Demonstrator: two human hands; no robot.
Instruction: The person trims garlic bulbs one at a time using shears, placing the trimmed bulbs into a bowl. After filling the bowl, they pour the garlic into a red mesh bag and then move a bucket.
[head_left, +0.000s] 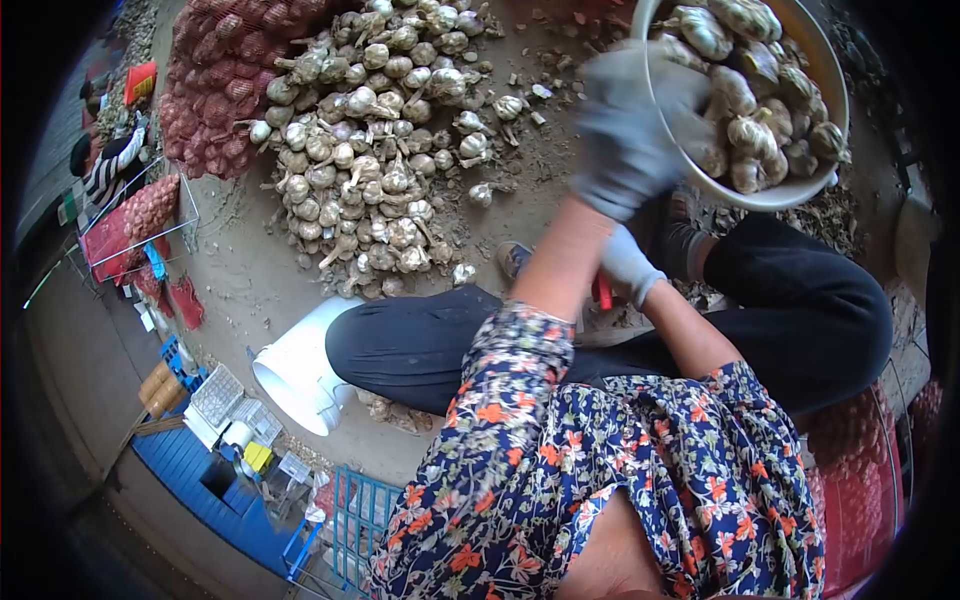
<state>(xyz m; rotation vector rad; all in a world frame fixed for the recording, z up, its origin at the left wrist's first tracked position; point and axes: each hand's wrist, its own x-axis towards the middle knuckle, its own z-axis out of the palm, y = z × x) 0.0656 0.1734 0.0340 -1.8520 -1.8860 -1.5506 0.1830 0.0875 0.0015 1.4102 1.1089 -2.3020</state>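
My left hand (635,130), in a grey glove, is smeared by motion at the left rim of a pale bucket (843,90); its fingers and anything in them cannot be made out. Garlic bulbs (750,130) lie inside the bucket. Below my left forearm, my right hand (628,265), also gloved, is closed on a tool with a red handle (604,292); the rest of the tool is hidden. A large heap of garlic (365,170) covers the ground to the left of my hands.
Red mesh sacks (215,90) of garlic stand at the upper left. A white bucket (300,365) lies tipped beside my left knee. Loose bulbs and scraps are scattered on the ground. Other people (115,165) are at the far left, near a metal frame (140,225).
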